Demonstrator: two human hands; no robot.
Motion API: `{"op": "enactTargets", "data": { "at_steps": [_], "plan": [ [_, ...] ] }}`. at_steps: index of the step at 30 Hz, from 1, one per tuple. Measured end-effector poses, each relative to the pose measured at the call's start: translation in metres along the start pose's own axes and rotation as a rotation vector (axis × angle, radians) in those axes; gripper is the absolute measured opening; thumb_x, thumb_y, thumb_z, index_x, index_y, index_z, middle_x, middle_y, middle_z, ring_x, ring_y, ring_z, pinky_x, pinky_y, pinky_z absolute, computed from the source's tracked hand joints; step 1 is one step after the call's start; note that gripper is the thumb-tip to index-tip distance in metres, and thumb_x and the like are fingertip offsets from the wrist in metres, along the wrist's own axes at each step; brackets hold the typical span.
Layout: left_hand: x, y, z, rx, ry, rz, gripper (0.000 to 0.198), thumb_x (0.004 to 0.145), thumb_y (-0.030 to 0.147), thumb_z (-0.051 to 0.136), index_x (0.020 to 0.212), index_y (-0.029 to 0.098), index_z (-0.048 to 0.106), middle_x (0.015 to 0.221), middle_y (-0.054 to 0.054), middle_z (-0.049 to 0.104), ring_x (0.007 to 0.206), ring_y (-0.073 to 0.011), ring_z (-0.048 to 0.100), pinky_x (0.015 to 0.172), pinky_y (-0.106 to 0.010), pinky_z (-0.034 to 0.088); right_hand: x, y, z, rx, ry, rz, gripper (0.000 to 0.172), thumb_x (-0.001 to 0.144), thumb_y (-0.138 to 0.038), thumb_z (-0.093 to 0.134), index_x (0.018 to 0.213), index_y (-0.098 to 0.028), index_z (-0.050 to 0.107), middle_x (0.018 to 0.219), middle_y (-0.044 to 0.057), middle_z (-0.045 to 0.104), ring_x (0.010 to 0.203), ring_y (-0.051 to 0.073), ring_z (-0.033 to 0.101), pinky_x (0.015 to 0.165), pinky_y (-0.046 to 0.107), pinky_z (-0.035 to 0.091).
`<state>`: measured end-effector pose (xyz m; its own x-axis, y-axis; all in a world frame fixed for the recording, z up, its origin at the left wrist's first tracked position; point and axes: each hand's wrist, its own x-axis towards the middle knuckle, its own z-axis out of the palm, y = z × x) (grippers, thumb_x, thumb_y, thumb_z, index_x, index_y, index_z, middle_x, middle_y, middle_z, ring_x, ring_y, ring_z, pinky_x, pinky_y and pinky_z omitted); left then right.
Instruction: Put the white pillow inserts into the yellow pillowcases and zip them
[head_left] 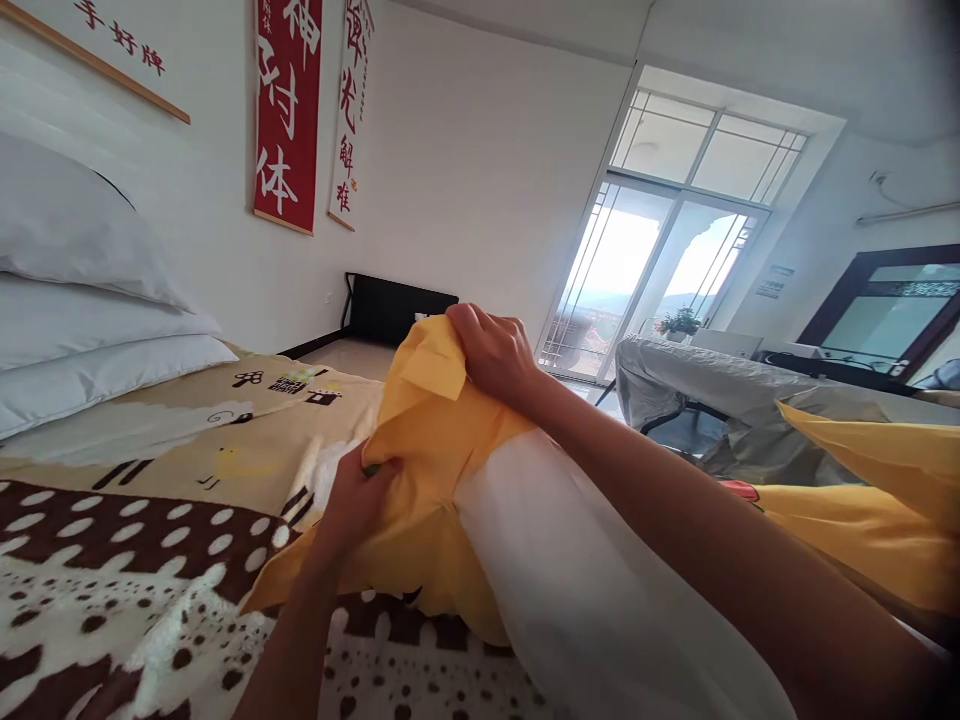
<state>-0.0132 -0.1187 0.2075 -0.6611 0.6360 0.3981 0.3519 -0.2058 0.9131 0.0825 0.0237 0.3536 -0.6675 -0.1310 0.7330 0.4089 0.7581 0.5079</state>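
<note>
A yellow pillowcase (427,450) lies bunched in front of me over the end of a white pillow (585,590) that sticks out toward the lower right. My right hand (491,352) is closed on the upper edge of the yellow fabric, lifting it. My left hand (356,495) pinches the same fabric lower down at its left side, fingers folded into the cloth. Both arms reach in from the bottom of the picture. How far the pillow goes inside the case is hidden by the fabric.
A bed with a brown, beige and white patterned blanket (127,560) spreads below. White pillows (82,300) are stacked at the left. More yellow cloth (885,500) lies at the right. A grey covered table (712,390), a glass balcony door (645,270) and red wall banners (287,110) stand behind.
</note>
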Motion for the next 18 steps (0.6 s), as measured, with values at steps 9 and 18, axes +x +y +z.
{"op": "enactTargets", "data": {
  "at_steps": [9, 18],
  "plan": [
    [-0.029, 0.008, -0.023, 0.161, 0.001, 0.017, 0.031, 0.079, 0.052, 0.057, 0.086, 0.023, 0.054, 0.066, 0.004, 0.059, 0.053, -0.0138, 0.053, 0.049, -0.022, 0.039, 0.013, 0.011, -0.002, 0.081, -0.364, 0.262, 0.017, 0.091, -0.023, 0.036, 0.087, -0.019, 0.053, 0.071, 0.002, 0.056, 0.056, 0.013, 0.041, 0.055, 0.026, 0.019],
    [-0.025, 0.023, -0.005, 0.139, 0.096, 0.015, 0.030, 0.061, 0.045, 0.064, 0.048, 0.020, 0.052, 0.045, 0.002, 0.049, 0.056, -0.0185, 0.055, 0.048, -0.024, 0.040, 0.014, -0.019, -0.046, 0.307, 0.141, -0.046, 0.026, 0.095, -0.023, 0.027, 0.096, -0.020, 0.053, 0.071, 0.000, 0.049, 0.061, 0.011, 0.044, 0.055, 0.023, 0.029]
  ]
}}
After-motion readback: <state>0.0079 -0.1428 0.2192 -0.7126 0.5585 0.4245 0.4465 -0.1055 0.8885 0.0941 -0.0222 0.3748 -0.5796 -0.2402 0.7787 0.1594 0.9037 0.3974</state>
